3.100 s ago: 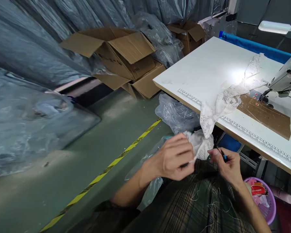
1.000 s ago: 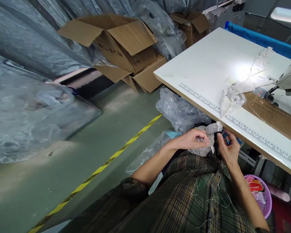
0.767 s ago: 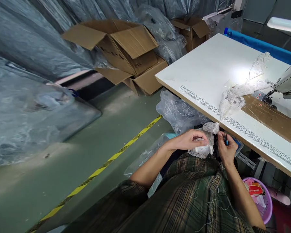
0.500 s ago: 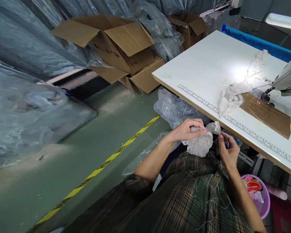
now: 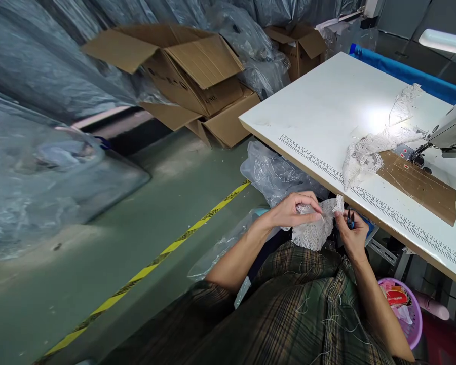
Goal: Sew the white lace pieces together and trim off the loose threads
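White lace fabric hangs bunched over my lap, just off the table's front edge. My left hand grips its left side, thumb and fingers closing on the lace. At the lace's right end, my right hand pinches the edge between thumb and forefinger. Small blue thread snips are tucked in that same hand, dark blade tips pointing up. More white lace lies on the table, running up to the sewing machine at the right.
The white table has a ruler strip along its front edge. Brown card lies by the needle. Open cardboard boxes and plastic-wrapped goods stand behind at left. A pink basket holding scraps sits low at right.
My right hand has moved slightly left and up to the lace edge, now pinching it. The lace is spread more between both hands, and the snips' blades now point up.
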### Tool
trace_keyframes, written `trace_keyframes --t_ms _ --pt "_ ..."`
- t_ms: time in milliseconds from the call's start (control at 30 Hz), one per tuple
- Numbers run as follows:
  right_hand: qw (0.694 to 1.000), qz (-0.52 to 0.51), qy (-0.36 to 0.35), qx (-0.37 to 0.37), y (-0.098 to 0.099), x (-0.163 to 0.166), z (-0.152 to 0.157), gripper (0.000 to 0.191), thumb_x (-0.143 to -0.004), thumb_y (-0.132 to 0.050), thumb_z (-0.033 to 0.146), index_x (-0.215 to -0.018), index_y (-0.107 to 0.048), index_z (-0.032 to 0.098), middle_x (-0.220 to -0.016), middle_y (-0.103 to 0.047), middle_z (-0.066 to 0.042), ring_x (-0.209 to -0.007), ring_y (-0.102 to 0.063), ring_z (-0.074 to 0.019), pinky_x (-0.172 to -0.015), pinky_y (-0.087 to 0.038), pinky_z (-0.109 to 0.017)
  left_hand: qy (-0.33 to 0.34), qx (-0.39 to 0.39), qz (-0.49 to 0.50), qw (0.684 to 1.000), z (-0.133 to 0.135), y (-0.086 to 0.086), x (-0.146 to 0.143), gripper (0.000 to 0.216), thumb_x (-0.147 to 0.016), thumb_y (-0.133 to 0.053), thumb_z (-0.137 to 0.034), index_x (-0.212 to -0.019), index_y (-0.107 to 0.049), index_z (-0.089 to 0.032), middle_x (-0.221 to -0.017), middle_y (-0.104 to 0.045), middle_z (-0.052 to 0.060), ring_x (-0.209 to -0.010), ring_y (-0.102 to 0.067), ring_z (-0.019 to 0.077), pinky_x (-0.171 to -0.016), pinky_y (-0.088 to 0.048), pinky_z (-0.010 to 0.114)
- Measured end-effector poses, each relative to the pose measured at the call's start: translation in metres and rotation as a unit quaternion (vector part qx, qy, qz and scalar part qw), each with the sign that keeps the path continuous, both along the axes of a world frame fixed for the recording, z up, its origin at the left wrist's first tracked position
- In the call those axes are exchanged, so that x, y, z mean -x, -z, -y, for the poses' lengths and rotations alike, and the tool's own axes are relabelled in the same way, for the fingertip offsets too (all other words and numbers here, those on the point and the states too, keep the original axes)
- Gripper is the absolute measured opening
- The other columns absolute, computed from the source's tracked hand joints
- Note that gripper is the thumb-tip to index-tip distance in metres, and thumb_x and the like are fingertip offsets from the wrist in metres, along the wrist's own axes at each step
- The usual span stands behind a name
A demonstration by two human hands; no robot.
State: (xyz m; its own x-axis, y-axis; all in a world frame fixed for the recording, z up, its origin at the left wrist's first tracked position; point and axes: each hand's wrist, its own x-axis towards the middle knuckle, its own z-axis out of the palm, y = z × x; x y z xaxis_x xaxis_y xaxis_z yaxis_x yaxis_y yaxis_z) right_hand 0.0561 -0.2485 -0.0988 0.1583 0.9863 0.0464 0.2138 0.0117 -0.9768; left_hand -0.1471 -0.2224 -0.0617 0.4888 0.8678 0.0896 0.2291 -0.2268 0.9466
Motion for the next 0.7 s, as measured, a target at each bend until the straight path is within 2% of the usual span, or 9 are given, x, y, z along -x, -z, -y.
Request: trace_keyframes --t_ms 67,133,200,300,367,467,600,700 --pt "0.999 0.021 -0.045 -0.012 -0.014 -0.002 0.012 0.038 -0.076 -0.065 0.054 -0.060 -0.060 0.020 -0.051 -0.045 0.005 -0.050 -0.038 -0.0095 -0.048 -0.035 -0.023 -0.036 -0.014 0.014 0.999 -0.004 -0.002 -0.002 0.040 -0.084 -0.069 -0.053 -0.099 -0.075 -0.017 -0.097 -0.063 0.007 -0.088 -0.059 0.0176 -0.084 -0.046 0.031" --pt "0.993 0.031 -0.110 -0.031 -0.028 -0.005 0.028 0.033 -0.080 -0.064 0.046 -0.060 -0.059 0.020 -0.048 -0.040 0.007 -0.045 -0.033 -0.0078 -0.044 -0.031 -0.022 -0.035 -0.015 0.031 0.999 -0.007 -0.004 -0.008 0.049 -0.083 -0.068 -0.060 -0.106 -0.075 -0.018 -0.104 -0.062 0.008 -0.095 -0.058 0.0204 -0.089 -0.046 0.034" --pt "0.983 0.029 -0.177 -0.051 -0.040 -0.008 0.043 0.027 -0.082 -0.063 0.039 -0.062 -0.060 0.020 -0.045 -0.037 0.008 -0.041 -0.030 -0.0065 -0.042 -0.028 -0.021 0.020 0.003 0.057 0.998 -0.008 -0.005 -0.020 0.056 -0.080 -0.067 -0.066 -0.106 -0.075 -0.017 -0.106 -0.062 0.010 -0.100 -0.059 0.0230 -0.094 -0.045 0.037" --pt "0.967 0.044 -0.244 -0.062 -0.050 -0.014 0.060 0.023 -0.083 -0.061 0.033 -0.064 -0.062 0.020 -0.044 -0.038 0.009 -0.039 -0.028 -0.0058 -0.042 -0.029 -0.021 0.129 0.054 0.107 0.984 -0.003 -0.003 -0.040 0.058 -0.076 -0.066 -0.072 -0.091 -0.078 -0.017 -0.108 -0.067 0.011 -0.109 -0.060 0.0268 -0.104 -0.042 0.038" --pt "0.965 0.055 -0.251 -0.053 -0.052 -0.018 0.065 0.023 -0.083 -0.060 0.033 -0.064 -0.063 0.020 -0.044 -0.039 0.008 -0.039 -0.028 -0.0060 -0.041 -0.029 -0.021 0.162 0.090 0.140 0.973 0.001 0.000 -0.049 0.053 -0.076 -0.068 -0.070 -0.080 -0.077 -0.018 -0.110 -0.069 0.011 -0.111 -0.060 0.0271 -0.106 -0.041 0.037" --pt "0.970 0.055 -0.234 -0.029 -0.051 -0.025 0.065 0.025 -0.083 -0.061 0.036 -0.063 -0.061 0.021 -0.044 -0.037 0.008 -0.039 -0.028 -0.0063 -0.040 -0.026 -0.021 0.146 0.129 0.168 0.966 0.007 0.005 -0.051 0.047 -0.074 -0.075 -0.062 -0.070 -0.072 -0.015 -0.105 -0.072 0.011 -0.100 -0.064 0.0228 -0.092 -0.048 0.033" --pt "0.979 0.057 -0.194 0.022 -0.041 -0.035 0.055 0.032 -0.085 -0.059 0.048 -0.070 -0.063 0.020 -0.052 -0.047 0.005 -0.047 -0.037 -0.0093 -0.045 -0.032 -0.022 0.090 0.157 0.096 0.979 0.009 0.008 -0.042 0.041 -0.076 -0.077 -0.054 -0.080 -0.074 -0.013 -0.082 -0.073 0.006 -0.077 -0.064 0.0150 -0.073 -0.049 0.025" --pt "0.984 0.061 -0.154 0.061 -0.032 -0.038 0.044 0.051 -0.093 -0.040 0.061 -0.074 -0.061 0.019 -0.059 -0.051 0.002 -0.055 -0.044 -0.0129 -0.051 -0.036 -0.025 0.052 0.149 0.055 0.986 0.011 0.010 -0.035 0.040 -0.076 -0.078 -0.051 -0.086 -0.077 -0.012 -0.084 -0.075 0.006 -0.078 -0.066 0.0152 -0.074 -0.051 0.024"
